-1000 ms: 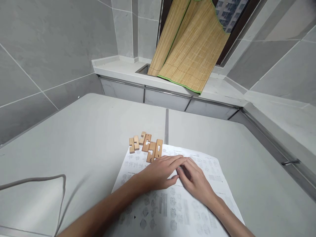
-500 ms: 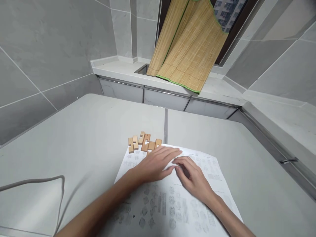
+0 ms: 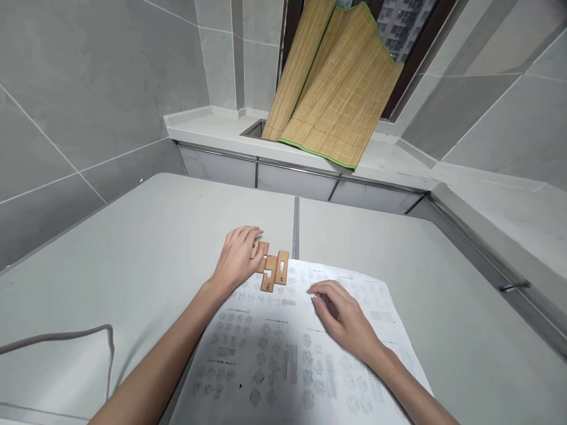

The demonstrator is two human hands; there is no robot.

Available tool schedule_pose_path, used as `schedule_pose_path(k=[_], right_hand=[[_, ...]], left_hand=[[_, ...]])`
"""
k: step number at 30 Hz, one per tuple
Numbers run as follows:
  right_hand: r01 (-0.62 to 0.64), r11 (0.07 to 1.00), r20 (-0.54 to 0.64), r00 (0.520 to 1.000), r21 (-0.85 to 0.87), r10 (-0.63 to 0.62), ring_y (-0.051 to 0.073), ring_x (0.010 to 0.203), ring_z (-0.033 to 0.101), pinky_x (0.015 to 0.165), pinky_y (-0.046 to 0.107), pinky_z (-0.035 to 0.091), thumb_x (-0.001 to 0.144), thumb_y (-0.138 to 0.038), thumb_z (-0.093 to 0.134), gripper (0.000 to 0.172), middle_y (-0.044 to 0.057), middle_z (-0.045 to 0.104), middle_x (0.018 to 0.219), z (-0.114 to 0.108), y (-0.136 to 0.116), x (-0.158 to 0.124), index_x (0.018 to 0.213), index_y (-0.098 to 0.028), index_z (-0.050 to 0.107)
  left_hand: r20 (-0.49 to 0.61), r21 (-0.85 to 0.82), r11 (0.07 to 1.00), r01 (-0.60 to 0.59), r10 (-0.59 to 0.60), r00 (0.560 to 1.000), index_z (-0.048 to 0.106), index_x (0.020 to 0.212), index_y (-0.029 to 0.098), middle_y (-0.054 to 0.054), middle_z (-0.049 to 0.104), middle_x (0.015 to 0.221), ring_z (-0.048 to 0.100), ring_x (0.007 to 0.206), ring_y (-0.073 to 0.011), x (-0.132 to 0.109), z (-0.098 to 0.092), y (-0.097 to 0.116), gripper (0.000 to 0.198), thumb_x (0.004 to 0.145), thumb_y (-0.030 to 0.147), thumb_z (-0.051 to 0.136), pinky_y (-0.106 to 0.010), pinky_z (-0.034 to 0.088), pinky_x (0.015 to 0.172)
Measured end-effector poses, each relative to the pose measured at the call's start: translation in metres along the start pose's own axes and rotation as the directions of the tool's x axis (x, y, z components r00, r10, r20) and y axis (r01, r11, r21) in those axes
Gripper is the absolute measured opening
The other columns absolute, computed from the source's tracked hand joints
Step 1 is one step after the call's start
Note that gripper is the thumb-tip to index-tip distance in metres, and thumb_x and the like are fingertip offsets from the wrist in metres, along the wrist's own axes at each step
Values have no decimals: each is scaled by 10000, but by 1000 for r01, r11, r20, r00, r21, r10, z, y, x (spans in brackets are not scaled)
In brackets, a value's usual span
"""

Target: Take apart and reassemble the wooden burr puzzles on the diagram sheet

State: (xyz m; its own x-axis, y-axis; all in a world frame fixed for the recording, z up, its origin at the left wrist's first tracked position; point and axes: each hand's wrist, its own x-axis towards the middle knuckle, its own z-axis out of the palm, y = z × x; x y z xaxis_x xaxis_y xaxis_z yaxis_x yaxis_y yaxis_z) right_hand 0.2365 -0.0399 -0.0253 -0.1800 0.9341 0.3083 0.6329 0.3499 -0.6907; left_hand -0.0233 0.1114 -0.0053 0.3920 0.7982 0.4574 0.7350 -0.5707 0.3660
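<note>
My left hand [image 3: 239, 255] reaches over the left end of a group of notched wooden puzzle pieces [image 3: 282, 268]. Its thumb and fingers close around one wooden puzzle piece [image 3: 255, 247], and the palm hides the pieces farther left. Beside it, another puzzle piece [image 3: 267, 282] bears a dark mark like a digit. These pieces lie at the far left edge of a printed paper sheet [image 3: 252, 336]. My right hand [image 3: 343, 319] rests on the sheet, fingers loosely curled and the thumb a little apart from them, with nothing visible between.
The sheet lies on a pale table [image 3: 186, 218] with a seam [image 3: 296, 224] down its middle. A grey cable [image 3: 57, 336] loops at the left. Behind the table stands a ledge [image 3: 212, 127], with a bamboo mat [image 3: 336, 100] hanging over it near the window.
My left hand has moved left and away from my right hand, onto the left puzzle pieces. The numbered pieces it covered now show. My right hand has stayed about where it was.
</note>
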Motion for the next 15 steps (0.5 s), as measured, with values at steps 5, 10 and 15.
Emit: schedule_pose_path(k=[5, 10, 15], right_hand=[[-22, 1000, 6, 1000, 17, 22, 267, 987, 663, 755, 405, 559, 1090, -272, 484, 180, 89, 696, 1117, 0, -1, 1, 1167, -282, 645], [-26, 1000, 12, 1000, 17, 25, 258, 984, 646, 800, 418, 545, 1090, -265, 483, 173, 81, 689, 1114, 0, -1, 1, 1164, -279, 639], [-31, 999, 11, 999, 28, 31, 258, 982, 646, 782, 409, 543, 1090, -263, 483, 173, 83, 686, 1110, 0, -1, 0, 1162, -278, 640]], left_hand=[[50, -9, 998, 68, -67, 996, 674, 1161, 217, -95, 750, 1205, 655, 1163, -312, 1, -3, -3, 251, 995, 294, 501, -502, 477, 1058], [85, -43, 997, 71, -68, 994, 685, 1147, 219, -80, 753, 1195, 668, 1113, -297, 2, -4, -12, 257, 992, 329, 512, -463, 521, 977], [89, -94, 994, 58, -49, 995, 688, 1189, 221, -73, 751, 1217, 643, 1190, -295, 2, 0, -24, 293, 933, 305, 572, -459, 513, 1035]])
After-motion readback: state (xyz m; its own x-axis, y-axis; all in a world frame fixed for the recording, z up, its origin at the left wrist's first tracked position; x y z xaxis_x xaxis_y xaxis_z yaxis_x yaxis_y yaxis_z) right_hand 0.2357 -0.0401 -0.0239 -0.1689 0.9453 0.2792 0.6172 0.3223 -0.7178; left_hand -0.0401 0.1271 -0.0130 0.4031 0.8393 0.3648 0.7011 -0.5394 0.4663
